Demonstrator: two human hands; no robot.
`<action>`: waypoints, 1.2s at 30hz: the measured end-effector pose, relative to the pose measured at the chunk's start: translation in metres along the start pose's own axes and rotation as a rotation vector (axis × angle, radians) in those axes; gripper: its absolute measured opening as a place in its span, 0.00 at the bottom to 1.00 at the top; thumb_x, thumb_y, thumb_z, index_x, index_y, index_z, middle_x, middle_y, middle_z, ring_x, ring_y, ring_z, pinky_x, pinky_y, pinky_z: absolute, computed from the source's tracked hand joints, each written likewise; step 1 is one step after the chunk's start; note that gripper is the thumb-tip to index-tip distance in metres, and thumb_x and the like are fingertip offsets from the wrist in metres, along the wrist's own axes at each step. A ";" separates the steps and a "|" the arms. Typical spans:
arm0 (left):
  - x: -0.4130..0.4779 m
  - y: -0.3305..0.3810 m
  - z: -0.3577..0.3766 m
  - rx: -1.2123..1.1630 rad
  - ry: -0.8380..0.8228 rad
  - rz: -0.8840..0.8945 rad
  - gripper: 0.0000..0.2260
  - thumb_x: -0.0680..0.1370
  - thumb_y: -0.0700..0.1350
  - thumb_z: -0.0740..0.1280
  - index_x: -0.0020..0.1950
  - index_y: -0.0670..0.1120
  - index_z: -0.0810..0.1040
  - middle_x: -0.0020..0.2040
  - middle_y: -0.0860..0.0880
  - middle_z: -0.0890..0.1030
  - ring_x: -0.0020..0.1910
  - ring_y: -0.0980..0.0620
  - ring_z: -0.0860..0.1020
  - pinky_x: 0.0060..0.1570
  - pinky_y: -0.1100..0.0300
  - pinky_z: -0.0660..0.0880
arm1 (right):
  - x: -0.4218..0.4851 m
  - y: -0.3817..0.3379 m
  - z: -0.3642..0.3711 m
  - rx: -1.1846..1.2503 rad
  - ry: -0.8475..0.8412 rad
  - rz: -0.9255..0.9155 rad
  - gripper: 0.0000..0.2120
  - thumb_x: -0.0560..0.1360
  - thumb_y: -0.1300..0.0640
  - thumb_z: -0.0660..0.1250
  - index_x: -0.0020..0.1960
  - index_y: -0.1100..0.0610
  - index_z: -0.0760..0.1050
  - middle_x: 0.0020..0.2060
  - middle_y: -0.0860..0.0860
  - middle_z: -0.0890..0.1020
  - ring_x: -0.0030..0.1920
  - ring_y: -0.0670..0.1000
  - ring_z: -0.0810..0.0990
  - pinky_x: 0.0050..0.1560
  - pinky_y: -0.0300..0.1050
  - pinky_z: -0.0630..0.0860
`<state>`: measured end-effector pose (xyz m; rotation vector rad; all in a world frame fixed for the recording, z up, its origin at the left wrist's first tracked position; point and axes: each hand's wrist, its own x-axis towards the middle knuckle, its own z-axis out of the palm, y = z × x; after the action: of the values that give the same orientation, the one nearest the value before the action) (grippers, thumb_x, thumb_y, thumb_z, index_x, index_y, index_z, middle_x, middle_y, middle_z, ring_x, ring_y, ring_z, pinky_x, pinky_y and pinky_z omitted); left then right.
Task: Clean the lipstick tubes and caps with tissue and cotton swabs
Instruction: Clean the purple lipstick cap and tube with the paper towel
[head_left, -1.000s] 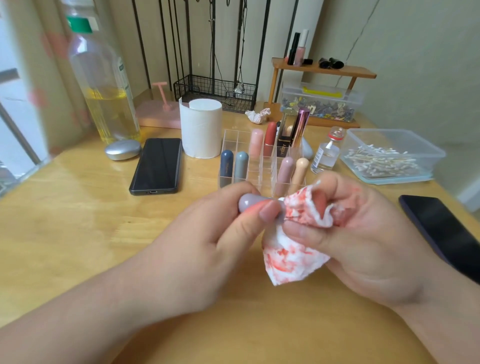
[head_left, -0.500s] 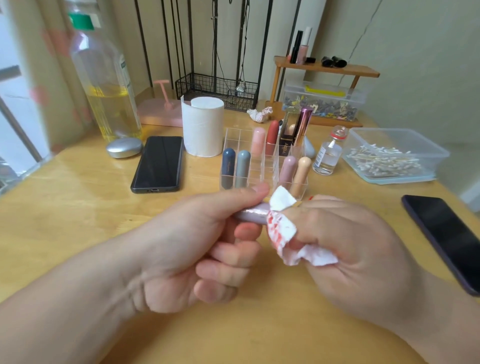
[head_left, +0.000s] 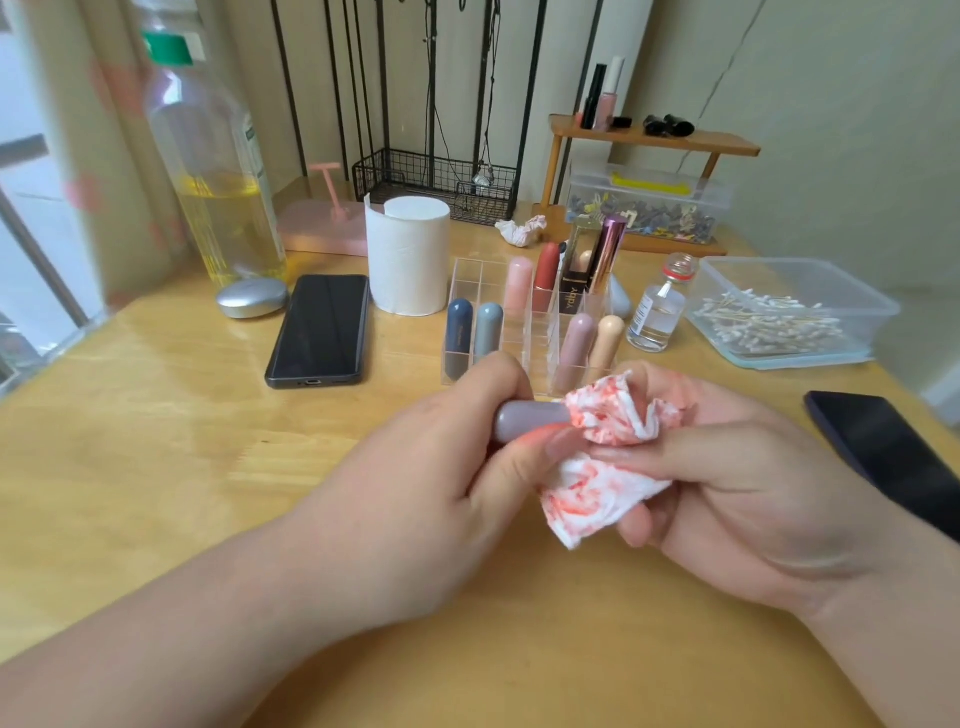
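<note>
My left hand (head_left: 441, 467) grips a mauve-grey lipstick tube (head_left: 530, 420) that lies sideways over the table. Its right end is wrapped in a crumpled white tissue (head_left: 602, 457) stained red. My right hand (head_left: 737, 478) holds that tissue around the tube's end, so the end is hidden. Behind my hands a clear acrylic organizer (head_left: 467, 273) holds several lipsticks upright. A clear box of cotton swabs (head_left: 779, 317) sits at the right. A white tissue roll (head_left: 408, 254) stands to the left of the organizer.
A black phone (head_left: 319, 330) lies at centre left and another dark phone (head_left: 893, 457) at the right edge. A large bottle of yellow liquid (head_left: 213, 171), a silver oval case (head_left: 252, 297), a small glass bottle (head_left: 657, 306) and a used tissue ball (head_left: 519, 229) stand further back.
My left hand rolled back palm-down with the tube. The right hand turned and the stained side of the tissue now faces up around the tube's end.
</note>
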<state>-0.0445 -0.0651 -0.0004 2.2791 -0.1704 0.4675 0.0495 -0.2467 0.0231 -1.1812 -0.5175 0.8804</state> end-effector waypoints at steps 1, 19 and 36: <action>0.001 -0.001 -0.001 -0.053 -0.022 -0.035 0.16 0.79 0.65 0.58 0.45 0.53 0.69 0.36 0.56 0.75 0.34 0.56 0.72 0.33 0.61 0.69 | 0.000 0.001 0.000 -0.060 -0.003 -0.042 0.08 0.69 0.70 0.65 0.44 0.60 0.75 0.39 0.66 0.81 0.33 0.62 0.76 0.25 0.41 0.76; 0.002 -0.006 -0.001 0.090 -0.067 0.118 0.13 0.82 0.61 0.59 0.46 0.54 0.73 0.38 0.60 0.75 0.35 0.62 0.73 0.35 0.67 0.69 | -0.005 -0.007 0.001 -0.186 -0.035 -0.051 0.12 0.69 0.70 0.68 0.35 0.55 0.70 0.28 0.59 0.75 0.23 0.57 0.78 0.26 0.43 0.60; 0.008 -0.005 0.000 -0.696 -0.294 -0.325 0.15 0.78 0.57 0.64 0.43 0.45 0.77 0.30 0.53 0.67 0.26 0.51 0.63 0.23 0.61 0.68 | -0.013 0.000 0.001 -0.614 0.001 -0.334 0.12 0.69 0.70 0.64 0.37 0.53 0.71 0.25 0.56 0.79 0.32 0.57 0.80 0.40 0.43 0.74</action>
<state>-0.0356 -0.0617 -0.0006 1.6303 -0.0855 -0.0997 0.0415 -0.2570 0.0245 -1.5849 -0.9967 0.4366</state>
